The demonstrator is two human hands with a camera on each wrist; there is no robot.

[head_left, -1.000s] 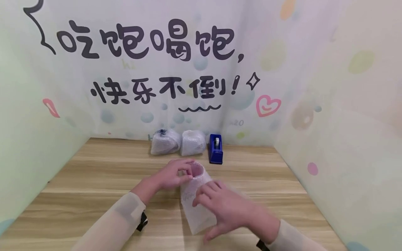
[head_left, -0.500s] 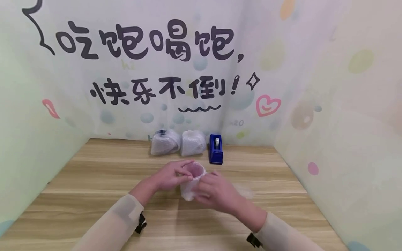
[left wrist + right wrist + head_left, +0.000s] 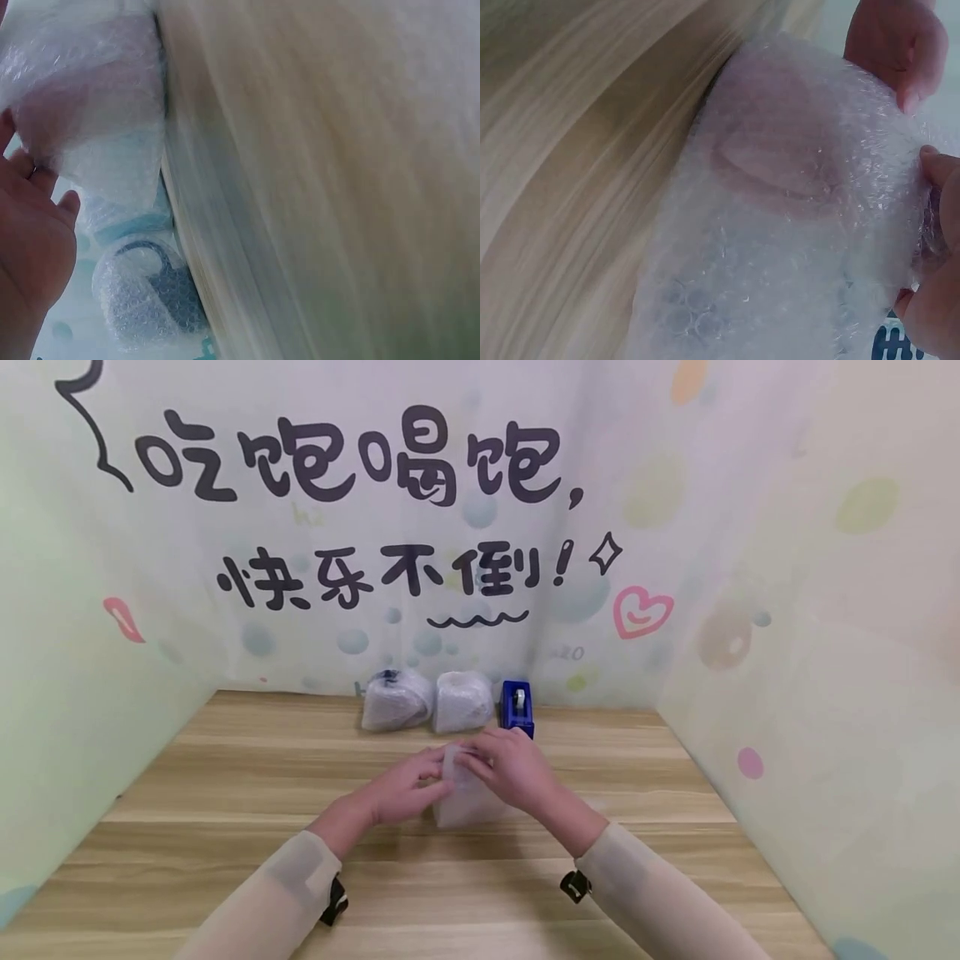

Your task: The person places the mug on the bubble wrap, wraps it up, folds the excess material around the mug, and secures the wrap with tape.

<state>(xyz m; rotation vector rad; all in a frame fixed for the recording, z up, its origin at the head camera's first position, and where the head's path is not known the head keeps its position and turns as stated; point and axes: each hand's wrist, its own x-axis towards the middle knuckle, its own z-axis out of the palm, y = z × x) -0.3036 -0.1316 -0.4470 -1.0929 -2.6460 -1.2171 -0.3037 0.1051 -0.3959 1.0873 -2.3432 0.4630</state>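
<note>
A pink mug (image 3: 780,135) stands on the table inside a sheet of bubble wrap (image 3: 468,806). Its curved handle shows through the plastic in the right wrist view. My left hand (image 3: 405,789) holds the wrapped mug from the left, fingers and thumb at its upper edge. Over the top, my right hand (image 3: 513,768) pinches the wrap, which now covers the mug's mouth. In the right wrist view, the right hand's fingers (image 3: 937,210) grip gathered plastic close to the left hand's thumb. Part of the mug is hidden behind both hands.
Two bubble-wrapped bundles (image 3: 396,702) sit at the back of the wooden table (image 3: 225,777); a dark blue handle (image 3: 176,296) shows through one. Beside them stands a blue tape dispenser (image 3: 517,703), its front partly behind my right hand. A printed cloth (image 3: 337,643) hangs behind.
My right hand has moved up and away from me, folding the long tail of bubble wrap over the mug's mouth. My left hand has stayed at the mug's left side.
</note>
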